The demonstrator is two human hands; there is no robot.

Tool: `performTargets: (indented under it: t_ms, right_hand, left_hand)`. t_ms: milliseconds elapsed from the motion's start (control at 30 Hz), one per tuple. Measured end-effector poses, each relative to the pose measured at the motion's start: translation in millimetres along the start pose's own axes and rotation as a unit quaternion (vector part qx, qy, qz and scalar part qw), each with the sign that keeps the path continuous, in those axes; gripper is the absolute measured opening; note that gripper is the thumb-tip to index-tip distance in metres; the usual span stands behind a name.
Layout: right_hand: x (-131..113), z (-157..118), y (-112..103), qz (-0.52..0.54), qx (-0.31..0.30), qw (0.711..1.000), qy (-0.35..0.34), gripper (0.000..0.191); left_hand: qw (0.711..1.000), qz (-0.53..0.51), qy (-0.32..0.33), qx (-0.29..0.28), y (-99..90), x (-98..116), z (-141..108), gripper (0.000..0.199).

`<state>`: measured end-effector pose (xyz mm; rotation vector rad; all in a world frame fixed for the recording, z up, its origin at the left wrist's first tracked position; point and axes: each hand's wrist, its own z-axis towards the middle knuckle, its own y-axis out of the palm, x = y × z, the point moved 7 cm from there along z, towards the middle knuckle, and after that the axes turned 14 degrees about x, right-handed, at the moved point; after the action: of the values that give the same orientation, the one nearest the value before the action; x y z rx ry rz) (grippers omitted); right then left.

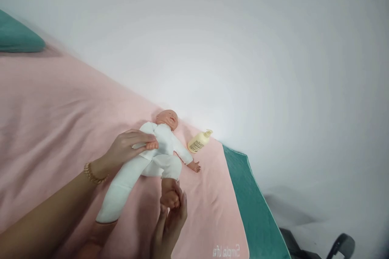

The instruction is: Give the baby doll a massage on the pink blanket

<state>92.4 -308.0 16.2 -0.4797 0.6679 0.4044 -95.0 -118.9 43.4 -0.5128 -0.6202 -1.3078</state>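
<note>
A baby doll in a white top and white trousers lies on its back on a pink sheet, its head toward the wall. My left hand, with a beaded bracelet at the wrist, is closed around one arm of the doll near its small hand. Lower down, my right hand has its fingers around the doll's foot, and that leg is bent and raised. The doll's other leg stretches toward me. Its other arm lies out to the right, palm showing.
A pale yellow pump bottle stands on the pink sheet by the wall, right of the doll. Green bedding shows at the bed's right edge. A green pillow is at far left, a black object at lower right.
</note>
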Motion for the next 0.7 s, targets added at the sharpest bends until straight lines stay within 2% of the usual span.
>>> performTargets:
  t_ms: [100, 233, 367, 467, 533, 600, 667, 700]
  right_hand:
    - [9, 9, 10, 0.033, -0.003, 0.999, 0.012, 0.045]
    - [13, 19, 23, 0.05, 0.003, 0.998, 0.025, 0.046]
    - [12, 19, 29, 0.073, -0.002, 0.997, 0.026, 0.045]
    - [11, 14, 27, 0.079, -0.008, 0.997, 0.025, 0.046]
    - [11, 10, 21, 0.074, -0.012, 0.997, 0.022, 0.046]
    - [11, 4, 12, 0.057, -0.012, 0.998, 0.016, 0.047]
    - [10, -3, 2, 0.033, -0.007, 0.999, -0.004, 0.049]
    - [10, -8, -2, 0.026, -0.005, 1.0, -0.017, 0.049]
  left_hand:
    - [0.994, -0.006, 0.075, -0.08, 12.3, 4, -4, 0.016]
    - [0.985, -0.003, 0.074, -0.155, 23.3, 4, -10, 0.016]
    - [0.98, -0.003, 0.115, -0.162, 26.8, 8, -13, 0.018]
    - [0.985, -0.027, 0.107, -0.131, 22.2, 10, -10, 0.015]
    - [0.994, -0.053, 0.038, -0.083, 13.4, 7, -6, 0.013]
    - [0.993, -0.068, -0.091, -0.01, 0.8, -2, -3, 0.018]
    - [0.971, -0.058, -0.218, 0.073, -13.0, -14, -4, 0.027]
    - [0.959, -0.06, -0.254, 0.115, -19.6, -18, -4, 0.032]
